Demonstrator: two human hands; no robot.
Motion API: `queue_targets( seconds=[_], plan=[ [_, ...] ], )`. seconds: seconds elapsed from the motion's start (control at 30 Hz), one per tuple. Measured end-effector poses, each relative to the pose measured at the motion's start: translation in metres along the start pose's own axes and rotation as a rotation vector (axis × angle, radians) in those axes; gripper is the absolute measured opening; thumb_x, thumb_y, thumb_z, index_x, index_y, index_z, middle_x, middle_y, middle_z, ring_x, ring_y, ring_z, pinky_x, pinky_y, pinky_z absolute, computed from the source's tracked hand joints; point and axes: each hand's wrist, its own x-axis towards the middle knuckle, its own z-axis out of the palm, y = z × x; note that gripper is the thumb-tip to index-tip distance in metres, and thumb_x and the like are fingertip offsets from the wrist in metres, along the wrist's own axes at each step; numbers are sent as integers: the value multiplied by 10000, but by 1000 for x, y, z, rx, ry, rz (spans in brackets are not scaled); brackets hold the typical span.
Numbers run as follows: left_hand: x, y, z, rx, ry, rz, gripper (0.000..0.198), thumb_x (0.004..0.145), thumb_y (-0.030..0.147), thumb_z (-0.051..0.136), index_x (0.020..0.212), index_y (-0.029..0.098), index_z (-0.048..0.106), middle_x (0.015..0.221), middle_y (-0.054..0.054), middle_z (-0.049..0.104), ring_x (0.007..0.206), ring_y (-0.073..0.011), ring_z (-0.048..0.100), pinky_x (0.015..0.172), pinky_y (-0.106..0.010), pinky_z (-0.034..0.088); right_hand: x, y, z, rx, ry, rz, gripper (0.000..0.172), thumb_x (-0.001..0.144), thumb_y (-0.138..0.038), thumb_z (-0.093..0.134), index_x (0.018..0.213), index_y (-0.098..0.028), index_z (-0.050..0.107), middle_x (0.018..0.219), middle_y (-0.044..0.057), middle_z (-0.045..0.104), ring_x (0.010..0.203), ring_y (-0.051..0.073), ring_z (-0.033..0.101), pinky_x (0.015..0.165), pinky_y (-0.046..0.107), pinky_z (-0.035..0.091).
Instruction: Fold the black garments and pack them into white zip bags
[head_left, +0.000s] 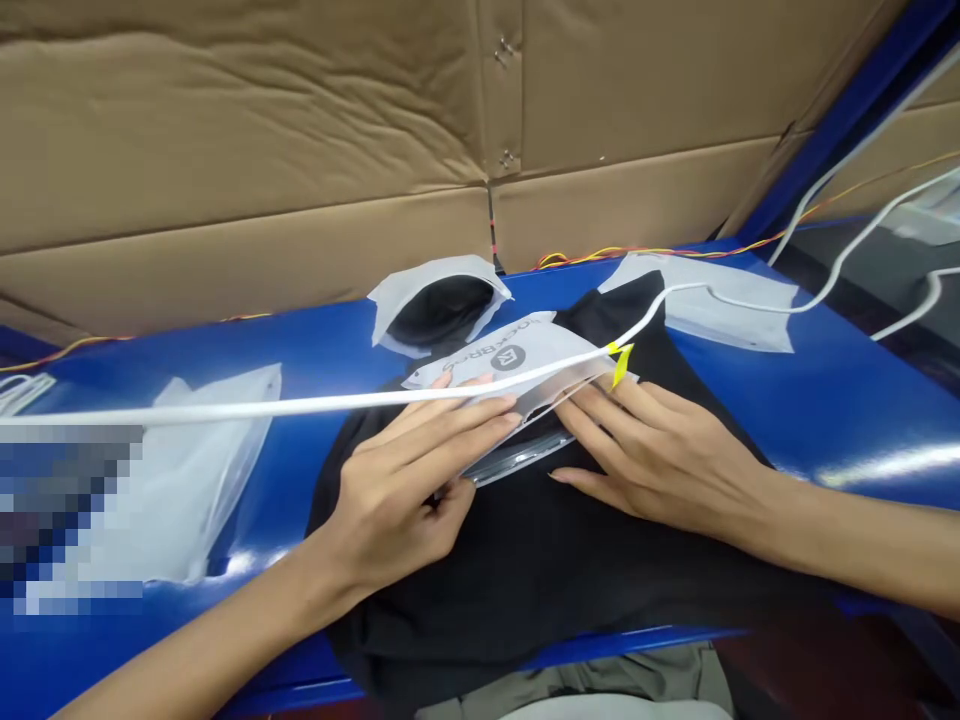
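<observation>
Over black cloth (570,570), the left hand (394,495) is touching a white bag (536,350) (its grip being unclear), while the right hand (664,450) is resting on it, unclenched.

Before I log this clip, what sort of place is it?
Probably a workshop or packing area: a blue worktable carries several frosted plastic bags, one with printing on it, and a spread of black fabric.

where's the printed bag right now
In the head view, the printed bag lies near the centre on black fabric, the left hand and right hand on its near side.
</observation>
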Motion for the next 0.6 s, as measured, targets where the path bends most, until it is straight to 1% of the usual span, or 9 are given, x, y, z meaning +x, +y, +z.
queue_targets(
  seconds=[0.07, 0.13, 0.23, 0.3, 0.33, 0.4, 0.47, 0.53, 0.6],
  plan=[
    [1, 0, -1, 28, -14, 1, 583, 878, -98, 503, 1316, 223, 713, 1349, -18, 778, 1354, -206, 685, 1224, -399, 533, 1, 0, -1, 21, -32, 28, 598, 1106, -436, 470, 1399, 64, 616, 1282, 261, 733, 1117, 350, 690, 897, 457, 578],
    [1, 0, -1, 37, -24, 20, 563, 903, -104, 493, 1324, 208, 699, 1353, -33, 776, 1372, -200, 672, 1234, -400, 523, 1, 1, -1, 37, -36, 35, 551, 1099, -397, 495, 1413, 39, 616, 1298, 254, 730, 1108, 342, 692, 910, 465, 588],
    [0, -3, -2, 51, -51, 57, 519, 960, -94, 486, 1354, 192, 664, 1380, -64, 760, 1400, -197, 648, 1245, -416, 511, 0, 5, -1, 28, 46, -16, 380, 1051, -166, 544, 1373, 4, 651, 1269, 223, 751, 1085, 301, 698, 935, 435, 590],
    [0, -6, -2, 115, -101, 96, 524, 992, -73, 468, 1408, 201, 629, 1460, -91, 710, 1456, -235, 599, 1258, -482, 489, -1, 8, -2, 23, 126, -75, 337, 997, -28, 541, 1297, -8, 693, 1215, 198, 773, 1037, 275, 702, 919, 410, 589],
    [0, -7, -2, 160, -137, 120, 541, 999, -65, 454, 1441, 206, 608, 1504, -107, 676, 1491, -261, 560, 1263, -521, 472, -1, 10, -2, 30, 159, -99, 318, 982, 0, 546, 1252, -20, 713, 1174, 182, 784, 1001, 265, 700, 890, 397, 590],
    [0, -8, -2, 239, -196, 163, 588, 990, -50, 439, 1507, 202, 560, 1566, -140, 617, 1551, -311, 476, 1267, -573, 442, -2, 13, -3, 54, 202, -126, 258, 978, -1, 581, 1173, -49, 743, 1085, 152, 794, 900, 239, 683, 801, 371, 584],
    [2, -6, -2, 262, -228, 157, 613, 971, 7, 476, 1561, 166, 507, 1596, -182, 575, 1583, -350, 415, 1264, -582, 435, -2, 15, -3, 87, 224, -128, 218, 965, 2, 616, 1128, -54, 750, 1037, 146, 792, 816, 216, 657, 729, 355, 570],
    [3, -4, 0, 258, -233, 124, 637, 958, 98, 548, 1589, 131, 472, 1617, -216, 540, 1592, -388, 390, 1257, -583, 440, -2, 15, -3, 145, 244, -132, 199, 955, 15, 625, 1109, -34, 741, 1031, 162, 789, 800, 212, 653, 709, 353, 570],
    [4, -2, 3, 271, -227, 96, 649, 967, 151, 601, 1598, 120, 456, 1626, -220, 529, 1581, -387, 412, 1265, -556, 436, -2, 15, -2, 211, 268, -142, 186, 963, 20, 618, 1100, -32, 732, 1012, 160, 791, 820, 212, 666, 714, 348, 581]
  ],
)
